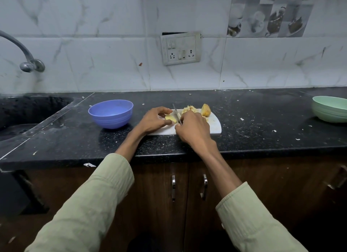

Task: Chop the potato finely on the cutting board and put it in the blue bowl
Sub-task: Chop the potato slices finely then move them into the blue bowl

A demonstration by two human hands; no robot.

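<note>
A white cutting board (214,126) lies on the black counter. My left hand (154,120) pinches a yellow potato piece (171,118) on the board's left part. My right hand (193,127) grips a knife (176,113), its blade standing across that piece. A heap of chopped potato (188,109) and a larger uncut chunk (206,110) sit at the board's far edge. The blue bowl (111,113) stands just left of the board, and I see nothing in it.
A green bowl (329,109) stands at the far right of the counter (262,124). A sink (22,112) with a tap (28,62) is at the left. A switch and socket plate (180,48) hangs on the tiled wall. Cabinet doors lie below the counter edge.
</note>
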